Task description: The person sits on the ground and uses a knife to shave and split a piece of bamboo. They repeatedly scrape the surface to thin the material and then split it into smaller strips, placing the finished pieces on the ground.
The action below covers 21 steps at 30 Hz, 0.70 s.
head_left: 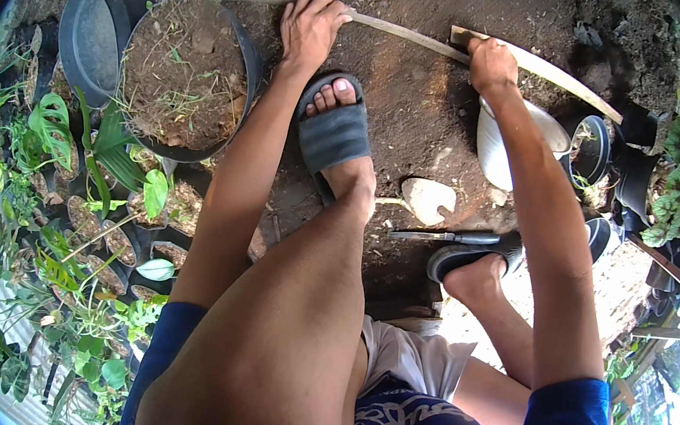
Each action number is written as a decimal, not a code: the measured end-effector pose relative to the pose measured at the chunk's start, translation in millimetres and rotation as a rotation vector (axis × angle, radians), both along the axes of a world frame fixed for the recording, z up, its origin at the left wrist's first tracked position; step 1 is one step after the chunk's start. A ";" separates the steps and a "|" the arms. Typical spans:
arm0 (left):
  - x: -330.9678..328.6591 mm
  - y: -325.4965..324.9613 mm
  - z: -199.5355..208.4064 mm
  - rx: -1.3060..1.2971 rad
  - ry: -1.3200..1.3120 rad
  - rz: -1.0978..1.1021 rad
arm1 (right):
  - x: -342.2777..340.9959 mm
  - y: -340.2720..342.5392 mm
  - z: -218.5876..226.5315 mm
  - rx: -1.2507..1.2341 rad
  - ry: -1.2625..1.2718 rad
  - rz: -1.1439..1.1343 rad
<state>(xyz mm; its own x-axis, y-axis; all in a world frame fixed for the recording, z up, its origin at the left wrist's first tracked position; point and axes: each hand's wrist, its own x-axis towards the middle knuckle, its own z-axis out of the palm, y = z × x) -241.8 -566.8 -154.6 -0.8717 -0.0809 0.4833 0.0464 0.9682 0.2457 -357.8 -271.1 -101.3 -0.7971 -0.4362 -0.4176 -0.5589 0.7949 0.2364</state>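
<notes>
A long, thin wooden strip [404, 34] stretches across the dirt at the far side. My left hand [311, 28] is closed over it, near the soil-filled black pot. My right hand [494, 64] is in a fist at the strip's right end, where a wider pale wooden slat [554, 71] also meets it and slants off to the right. The fingers partly hide how the two pieces meet. Below my right forearm stands a white pot [499, 153], partly covered by the arm. A knife [452, 236] lies on the ground beside my right foot.
The large black pot of soil and dry grass [189, 73] stands left, against another black container [91, 40]. Potted plants [118, 240] crowd the left side. A pale notched piece with a thin stem [428, 201] lies near my sandal [334, 136]. More black pots [590, 150] stand right.
</notes>
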 end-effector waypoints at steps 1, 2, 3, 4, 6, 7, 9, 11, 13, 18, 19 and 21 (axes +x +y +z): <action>0.5 -0.2 0.3 0.005 -0.025 0.009 | 4.7 -0.3 6.1 -0.068 0.039 -0.050; 0.3 0.2 0.4 0.024 -0.032 0.006 | 10.8 -1.0 15.4 -0.127 0.062 -0.109; 1.0 0.4 0.3 0.039 -0.016 0.004 | 18.1 -3.3 26.9 -0.160 0.074 -0.193; 0.9 0.7 0.1 0.054 -0.002 0.003 | 30.3 0.9 44.5 -0.426 0.124 -0.225; 1.6 0.9 -0.2 0.073 0.001 0.004 | 60.3 8.0 88.7 -0.923 0.119 -0.278; 1.7 1.1 -0.3 0.078 -0.009 0.009 | 76.6 12.8 115.1 -1.130 -0.021 -0.401; 2.0 0.7 0.5 0.075 -0.019 0.007 | 118.3 29.5 178.1 -1.571 -0.277 -0.644; 1.5 0.0 2.6 0.049 -0.005 -0.006 | 148.3 43.9 243.9 -2.152 -0.693 -0.526; 1.0 -0.2 5.4 0.054 -0.021 -0.003 | 159.4 51.2 295.5 -2.467 -1.070 -0.353; -3.2 0.8 10.0 0.070 -0.081 -0.009 | 175.4 46.7 355.1 -2.740 -1.250 -0.091; -2.6 1.5 10.1 0.074 -0.097 0.000 | 175.3 45.7 355.9 -2.724 -1.255 -0.102; -1.8 1.9 9.4 0.061 -0.089 0.007 | 175.4 45.5 351.8 -2.692 -1.261 -0.122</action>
